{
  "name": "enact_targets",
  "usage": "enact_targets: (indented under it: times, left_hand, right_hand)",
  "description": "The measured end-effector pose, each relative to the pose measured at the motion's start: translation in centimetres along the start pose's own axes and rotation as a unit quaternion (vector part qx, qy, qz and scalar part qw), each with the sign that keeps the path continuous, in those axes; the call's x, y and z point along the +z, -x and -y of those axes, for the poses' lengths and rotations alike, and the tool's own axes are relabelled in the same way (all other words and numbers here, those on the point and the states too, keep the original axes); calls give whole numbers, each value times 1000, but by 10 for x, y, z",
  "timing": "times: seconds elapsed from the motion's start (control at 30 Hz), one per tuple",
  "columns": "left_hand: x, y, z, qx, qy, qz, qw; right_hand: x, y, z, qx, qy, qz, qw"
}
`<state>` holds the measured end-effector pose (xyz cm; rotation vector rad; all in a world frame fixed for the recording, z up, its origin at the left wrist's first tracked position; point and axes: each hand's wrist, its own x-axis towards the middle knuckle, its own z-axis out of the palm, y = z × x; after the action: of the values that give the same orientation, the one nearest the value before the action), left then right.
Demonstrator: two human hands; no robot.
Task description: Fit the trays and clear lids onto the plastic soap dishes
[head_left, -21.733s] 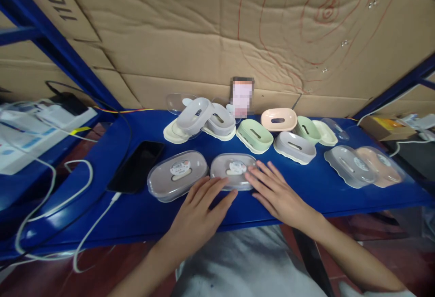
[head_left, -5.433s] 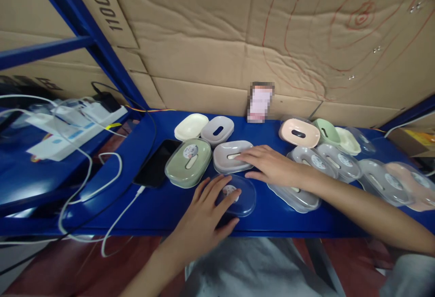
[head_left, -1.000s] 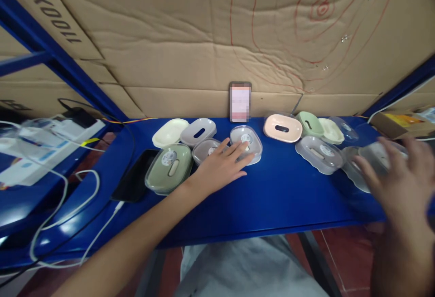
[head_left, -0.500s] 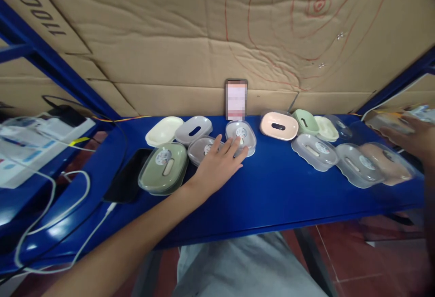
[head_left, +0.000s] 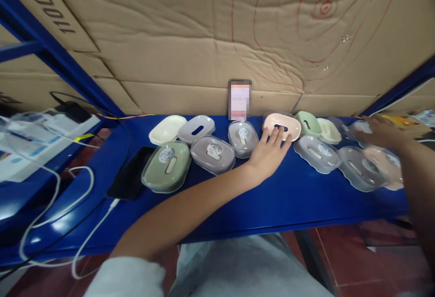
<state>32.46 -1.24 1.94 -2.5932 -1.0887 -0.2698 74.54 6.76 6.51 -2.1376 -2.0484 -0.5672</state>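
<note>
Oval soap dishes lie along a blue shelf (head_left: 272, 197). My left hand (head_left: 270, 147) reaches across with fingers spread, its tips resting on the near rim of a pink soap dish (head_left: 287, 122). My right hand (head_left: 382, 131), blurred, is at the far right on a clear lid (head_left: 356, 127) near the back; I cannot tell whether it grips it. To the left lie a lidded green dish (head_left: 166, 165) and two lidded grey dishes (head_left: 212, 154) (head_left: 242, 137). A cream dish (head_left: 166, 129) and an uncovered grey dish (head_left: 196, 129) sit behind them.
A phone (head_left: 240, 99) leans upright on the cardboard back wall. A black phone (head_left: 131, 172) with a white cable (head_left: 91, 229) lies at the left. More lidded dishes, grey (head_left: 316, 153) (head_left: 362, 167) and pink (head_left: 387, 165), lie at the right, green (head_left: 307, 124) and cream (head_left: 328, 130) ones behind.
My left hand has left the small grey lidded dish and moved right to the pink dish. My right hand has come in from the right edge to the clear lid.
</note>
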Motion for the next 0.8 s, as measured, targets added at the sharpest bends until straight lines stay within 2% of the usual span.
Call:
enact_targets:
  times: [0.07,0.13,0.23,0.33,0.47,0.63,0.7,0.8]
  left_hand:
    - [4,-21,-8,-8,0,6,1000]
    - [5,-26,-14,-1,1,4,1000]
    - [1,-6,-20,35,8,6,999]
    - [-6,30,-23,66,17,15,998]
    - [-10,56,-19,68,22,-3,997]
    - [0,44,-14,1,28,-17,999]
    - [6,37,-13,-30,39,-11,999]
    - [11,29,-13,-58,57,-3,997]
  right_hand:
    - [-9,9,37,-82,-42,38,995]
    - [-11,19,78,-159,-80,66,982]
    - [-9,31,132,-232,-111,91,962]
    - [-5,34,168,-259,-122,93,954]
    - [-6,35,187,-268,-120,65,954]
    - [-14,40,190,-290,-155,52,943]
    - [-15,38,188,-236,-167,60,956]
    - [-10,30,180,-91,-147,59,983]
